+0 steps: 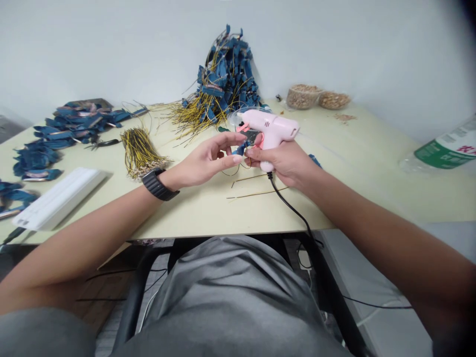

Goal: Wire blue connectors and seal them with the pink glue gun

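In the palm of my right hand (293, 161) is a pink hot glue gun (269, 124), its nozzle pointing left and its black cord running down. The thumb and fingertips of that hand come together at a thin wire by a small blue piece (240, 148). My left hand (208, 156) reaches in from the left, thumb and index finger apart around the blue piece; contact with it cannot be made out. Loose yellow-and-black wires (256, 193) lie below the hands. Behind the glue gun sits a clear plastic dish (235, 118), partly hidden.
A tall heap of blue pieces with wires (230, 74) leans at the wall. Left are a wire bundle (141, 151), black-handled pliers (106, 143), more blue pieces (70, 124) and a white power strip (59, 198). Right are tubs of small tan bits (303, 96) and a plastic bottle (442, 151).
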{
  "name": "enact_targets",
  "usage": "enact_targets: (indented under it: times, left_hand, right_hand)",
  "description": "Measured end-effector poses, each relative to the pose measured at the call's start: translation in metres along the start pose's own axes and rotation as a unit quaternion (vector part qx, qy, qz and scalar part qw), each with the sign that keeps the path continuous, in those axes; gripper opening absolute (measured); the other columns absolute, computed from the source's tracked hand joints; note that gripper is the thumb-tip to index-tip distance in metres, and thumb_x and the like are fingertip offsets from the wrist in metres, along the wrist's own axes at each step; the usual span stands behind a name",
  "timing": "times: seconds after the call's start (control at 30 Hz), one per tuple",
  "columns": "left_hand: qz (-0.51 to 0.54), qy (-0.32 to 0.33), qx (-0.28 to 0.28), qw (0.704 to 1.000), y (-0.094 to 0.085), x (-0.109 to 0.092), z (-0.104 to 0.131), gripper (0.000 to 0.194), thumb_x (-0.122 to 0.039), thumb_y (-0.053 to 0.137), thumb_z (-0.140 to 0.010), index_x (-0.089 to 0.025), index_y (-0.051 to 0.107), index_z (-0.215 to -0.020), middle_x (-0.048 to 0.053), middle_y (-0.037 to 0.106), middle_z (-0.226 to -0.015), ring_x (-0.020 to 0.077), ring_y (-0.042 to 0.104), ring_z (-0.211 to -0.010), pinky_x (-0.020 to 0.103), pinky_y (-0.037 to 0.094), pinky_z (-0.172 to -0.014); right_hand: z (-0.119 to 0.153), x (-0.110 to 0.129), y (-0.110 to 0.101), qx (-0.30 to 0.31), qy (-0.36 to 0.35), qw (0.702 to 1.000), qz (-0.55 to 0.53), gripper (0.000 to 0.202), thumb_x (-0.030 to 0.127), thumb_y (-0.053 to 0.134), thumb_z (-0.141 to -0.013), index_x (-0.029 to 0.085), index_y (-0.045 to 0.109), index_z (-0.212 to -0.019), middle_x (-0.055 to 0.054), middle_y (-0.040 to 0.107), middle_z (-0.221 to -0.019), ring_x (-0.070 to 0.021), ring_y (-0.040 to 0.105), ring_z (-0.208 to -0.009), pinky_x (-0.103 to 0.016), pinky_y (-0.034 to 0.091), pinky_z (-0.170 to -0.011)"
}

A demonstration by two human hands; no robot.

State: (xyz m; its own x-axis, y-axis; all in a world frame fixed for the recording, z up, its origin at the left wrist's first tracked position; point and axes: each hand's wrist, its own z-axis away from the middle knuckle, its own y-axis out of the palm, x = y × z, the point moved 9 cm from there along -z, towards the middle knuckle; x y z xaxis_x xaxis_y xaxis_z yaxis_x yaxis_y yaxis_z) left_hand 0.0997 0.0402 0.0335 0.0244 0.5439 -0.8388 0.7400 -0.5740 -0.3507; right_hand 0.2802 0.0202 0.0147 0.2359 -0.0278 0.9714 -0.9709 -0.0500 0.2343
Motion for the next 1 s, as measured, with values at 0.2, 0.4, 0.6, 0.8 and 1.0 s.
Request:
enact_targets:
  times: [0.2,0.4,0.6,0.8,1.0]
  left_hand:
    - [-0.07,0.015,0.008,0.997,0.001,-0.003,0.001,0.071,-0.069,0.095,-0.104,-0.027,0.078,-0.158,0.014,0.078,-0.157,0.0233,0.072,-0.112,0.038,0.06,-0.089]
    - [-0.107,0.025,0.011,0.994,0.002,-0.006,0.0,0.077,-0.073,0.095,-0.102,-0.025,0.077,-0.159,0.015,0.078,-0.159,0.0239,0.073,-0.115,0.037,0.057,-0.093]
    - [-0.018,-0.008,-0.018,1.0,-0.008,-0.004,-0.002,0.072,-0.075,0.095,-0.102,-0.027,0.083,-0.154,0.013,0.079,-0.154,0.0245,0.073,-0.117,0.038,0.06,-0.096]
    - [0.102,-0.065,-0.081,0.989,-0.031,0.017,-0.003,0.064,-0.079,0.096,-0.099,-0.032,0.092,-0.141,0.006,0.082,-0.119,0.0173,0.066,-0.091,0.032,0.056,-0.083]
    - [0.126,-0.089,-0.102,0.983,-0.036,0.02,-0.001,0.061,-0.077,0.095,-0.101,-0.028,0.094,-0.137,0.009,0.085,-0.122,0.0203,0.071,-0.097,0.036,0.061,-0.087]
  right_hand:
    - [-0.003,-0.004,-0.002,0.021,-0.006,1.0,-0.007,0.053,0.015,0.121,-0.064,0.022,0.073,-0.086,0.002,0.076,-0.082,-0.0165,0.076,-0.08,-0.031,0.073,-0.079]
    - [-0.004,-0.004,-0.004,0.029,-0.012,1.0,0.002,0.069,0.035,0.13,-0.05,0.023,0.072,-0.085,0.003,0.075,-0.083,-0.0176,0.077,-0.081,-0.033,0.074,-0.081]
    - [-0.007,0.012,-0.019,-0.041,-0.054,0.997,0.048,0.054,0.044,0.123,-0.076,0.022,0.077,-0.093,-0.002,0.08,-0.086,-0.0196,0.08,-0.081,-0.037,0.076,-0.085]
    - [0.001,0.042,-0.031,-0.089,-0.116,0.977,0.155,0.043,0.047,0.111,-0.096,0.024,0.075,-0.09,-0.005,0.081,-0.087,-0.0186,0.074,-0.073,-0.035,0.07,-0.075]
    - [0.009,0.069,-0.039,-0.134,-0.185,0.954,0.194,0.024,0.027,0.099,-0.106,0.024,0.081,-0.091,-0.002,0.078,-0.083,-0.0176,0.071,-0.071,-0.032,0.063,-0.067]
